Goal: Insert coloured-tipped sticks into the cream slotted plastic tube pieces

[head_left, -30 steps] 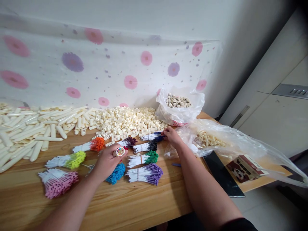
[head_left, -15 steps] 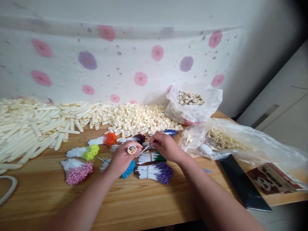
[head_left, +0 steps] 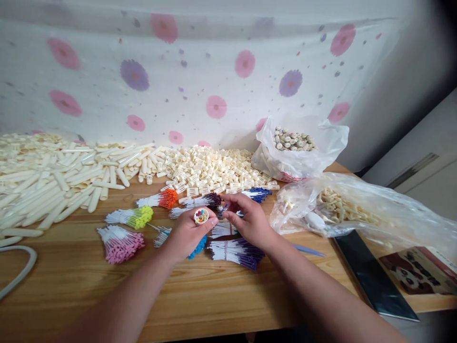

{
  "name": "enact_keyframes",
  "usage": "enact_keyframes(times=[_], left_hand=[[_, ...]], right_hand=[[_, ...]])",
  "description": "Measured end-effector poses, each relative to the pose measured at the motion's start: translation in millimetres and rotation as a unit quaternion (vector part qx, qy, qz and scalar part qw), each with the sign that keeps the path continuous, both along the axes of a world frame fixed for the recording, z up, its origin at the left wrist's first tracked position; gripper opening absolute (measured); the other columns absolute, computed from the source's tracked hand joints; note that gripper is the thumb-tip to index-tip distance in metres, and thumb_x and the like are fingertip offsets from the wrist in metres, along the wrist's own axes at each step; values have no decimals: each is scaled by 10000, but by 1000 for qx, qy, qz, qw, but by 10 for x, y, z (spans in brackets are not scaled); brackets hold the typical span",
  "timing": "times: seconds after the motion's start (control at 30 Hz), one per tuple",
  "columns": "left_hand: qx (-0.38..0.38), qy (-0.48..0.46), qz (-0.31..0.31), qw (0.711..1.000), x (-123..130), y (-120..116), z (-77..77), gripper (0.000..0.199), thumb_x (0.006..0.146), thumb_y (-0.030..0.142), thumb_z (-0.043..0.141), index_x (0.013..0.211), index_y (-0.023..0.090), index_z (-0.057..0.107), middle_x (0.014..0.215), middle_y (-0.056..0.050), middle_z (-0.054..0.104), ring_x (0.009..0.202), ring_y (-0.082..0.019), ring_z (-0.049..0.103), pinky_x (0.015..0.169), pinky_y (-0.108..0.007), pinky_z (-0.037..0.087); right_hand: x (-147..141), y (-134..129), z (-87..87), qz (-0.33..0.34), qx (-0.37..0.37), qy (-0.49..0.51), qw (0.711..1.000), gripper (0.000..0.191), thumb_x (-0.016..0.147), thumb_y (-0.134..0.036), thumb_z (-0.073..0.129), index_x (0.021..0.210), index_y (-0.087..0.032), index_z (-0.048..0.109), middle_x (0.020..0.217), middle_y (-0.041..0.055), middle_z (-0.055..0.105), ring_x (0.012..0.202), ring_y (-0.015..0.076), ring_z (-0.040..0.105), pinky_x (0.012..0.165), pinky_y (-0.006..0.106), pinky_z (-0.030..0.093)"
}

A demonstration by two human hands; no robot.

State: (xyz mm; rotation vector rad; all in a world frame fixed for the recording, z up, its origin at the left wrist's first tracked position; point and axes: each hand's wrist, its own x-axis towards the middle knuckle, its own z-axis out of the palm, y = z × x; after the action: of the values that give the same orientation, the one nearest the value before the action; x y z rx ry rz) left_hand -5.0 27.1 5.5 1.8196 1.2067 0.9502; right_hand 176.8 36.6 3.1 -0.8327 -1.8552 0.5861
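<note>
My left hand (head_left: 189,233) is closed around a cream round tube (head_left: 202,217), its end turned up towards me. Small coloured tips, red, blue and orange among them, show inside its rim. Close on its right, my right hand (head_left: 246,219) has thumb and forefinger curved apart. A small dark blue tip shows between those fingertips; whether they touch it I cannot tell. Under and around the hands lie tied bundles of white pen refills with coloured ends: bright blue (head_left: 197,247), purple (head_left: 235,252), dark maroon (head_left: 200,201) and dark blue (head_left: 257,194).
Orange (head_left: 159,198), yellow (head_left: 130,216) and pink (head_left: 121,244) bundles lie left. Behind are heaps of cream tubes (head_left: 74,190) and short slotted pieces (head_left: 210,166). Plastic bags of parts (head_left: 300,152) stand right, near blue tweezers (head_left: 310,249) and a black slab (head_left: 374,276).
The thin white refill that slanted between my hands is no longer visible. My right thumb and forefinger have spread from a pinch. The whole view has shifted slightly.
</note>
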Motion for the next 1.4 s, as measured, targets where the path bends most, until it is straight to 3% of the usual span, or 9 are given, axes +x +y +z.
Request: enact_keyframes(times=[0.17, 0.37, 0.5, 0.63, 0.73, 0.97, 1.13, 1.23, 1.4], left_hand=[[-7, -52, 10, 999, -22, 6, -68, 198, 808, 343, 558, 742, 163, 608, 647, 10, 537, 579, -114, 460, 516, -216, 366], [52, -34, 17, 998, -34, 29, -67, 179, 823, 323, 568, 748, 168, 617, 682, 7, 572, 649, -127, 519, 604, -235, 409], [87, -6, 10, 996, -25, 38, -46, 147, 810, 284, 593, 729, 166, 624, 699, -2, 606, 669, -135, 553, 631, -248, 426], [143, -18, -1, 990, -9, 38, -35, 111, 807, 237, 600, 726, 168, 631, 713, -12, 619, 689, -142, 575, 650, -260, 445], [205, -42, 37, 977, -15, 38, -30, 95, 811, 237, 598, 761, 173, 646, 747, -22, 639, 726, -153, 591, 685, -275, 461], [212, -17, 84, 973, -40, 45, -45, 171, 816, 243, 594, 665, 169, 621, 649, -6, 599, 632, -139, 557, 606, -257, 432], [212, -13, 73, 974, -3, 50, -43, 122, 786, 186, 608, 667, 169, 623, 652, -1, 593, 612, -130, 537, 584, -246, 417], [213, -13, 55, 975, 18, 55, -45, 107, 773, 156, 612, 668, 172, 620, 659, 2, 601, 622, -129, 530, 600, -248, 417], [214, -11, 45, 976, 39, 64, -56, 114, 766, 134, 615, 660, 174, 610, 654, 12, 579, 626, -123, 520, 594, -243, 407]], right_hand=[[-13, 10, -46, 25, -18, 20, 999, 226, 865, -198, 525, 1060, -189, 639, 886, 65, 651, 814, 157, 602, 742, 302, 480], [-57, 2, -76, 38, -208, 165, 963, 205, 799, -334, 618, 937, -187, 657, 775, 20, 653, 673, 126, 582, 636, 262, 479], [-106, -18, -63, 35, -226, 179, 957, 174, 757, -340, 661, 774, -169, 632, 658, -13, 613, 585, 97, 531, 582, 236, 445], [-83, -97, 2, 11, -152, 141, 978, 150, 823, -305, 589, 761, -168, 591, 667, 1, 625, 608, 109, 570, 584, 239, 464], [25, -203, 137, -71, -29, 136, 988, 73, 851, -233, 569, 826, -179, 611, 744, 21, 665, 669, 132, 626, 621, 267, 499], [160, -518, 480, -136, 337, 315, 877, 127, 862, -158, 555, 933, -171, 659, 695, 25, 647, 666, 179, 657, 581, 332, 549], [272, -743, 633, -28, 243, 40, 969, 133, 855, -109, 532, 934, -162, 625, 805, 66, 707, 750, 163, 679, 652, 291, 568], [285, -770, 677, -23, 234, -46, 971, 116, 839, -86, 536, 893, -152, 615, 800, 71, 715, 769, 143, 686, 710, 247, 565], [163, -685, 581, -25, 278, -31, 960, 124, 822, -63, 550, 917, -127, 598, 844, 106, 716, 827, 149, 683, 748, 268, 568]])
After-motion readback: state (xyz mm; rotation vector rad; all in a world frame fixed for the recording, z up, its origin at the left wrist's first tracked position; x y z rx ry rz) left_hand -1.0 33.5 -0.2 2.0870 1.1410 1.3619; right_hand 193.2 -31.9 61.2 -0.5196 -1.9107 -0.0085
